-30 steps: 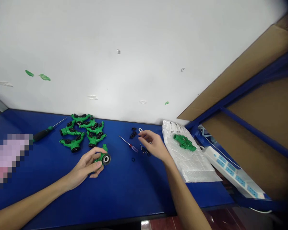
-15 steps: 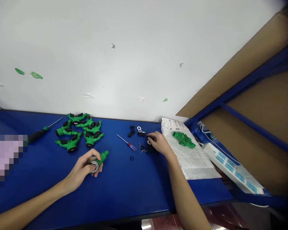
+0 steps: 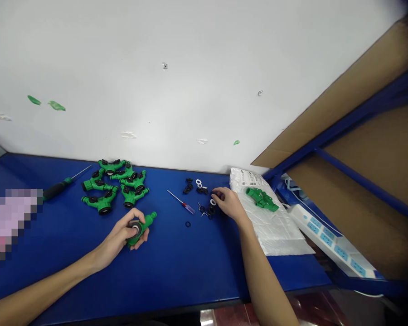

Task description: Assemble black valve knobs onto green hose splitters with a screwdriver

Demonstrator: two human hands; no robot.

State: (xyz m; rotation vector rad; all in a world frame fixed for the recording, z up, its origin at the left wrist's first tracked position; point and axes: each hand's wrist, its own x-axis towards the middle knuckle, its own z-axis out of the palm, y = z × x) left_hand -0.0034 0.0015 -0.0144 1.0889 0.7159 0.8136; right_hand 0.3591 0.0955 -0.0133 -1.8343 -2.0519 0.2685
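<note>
Left hand point(image 3: 119, 235) clenches a green plastic hose connector point(image 3: 148, 221) at lower centre; right fingers point(image 3: 221, 194) curl beside small black plastic fittings point(image 3: 211, 211), any pinch unclear.

brt even light | soft shdws | wall point(image 3: 177, 77) glare | edge warp | top-R corner dark, blurry

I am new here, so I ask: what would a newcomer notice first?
The pile of green plastic connectors on the blue table stands out first, at the back left. Nearer, the left hand grips another green connector. To the right, the right hand is near small black parts, beside a white plastic bag.
</note>
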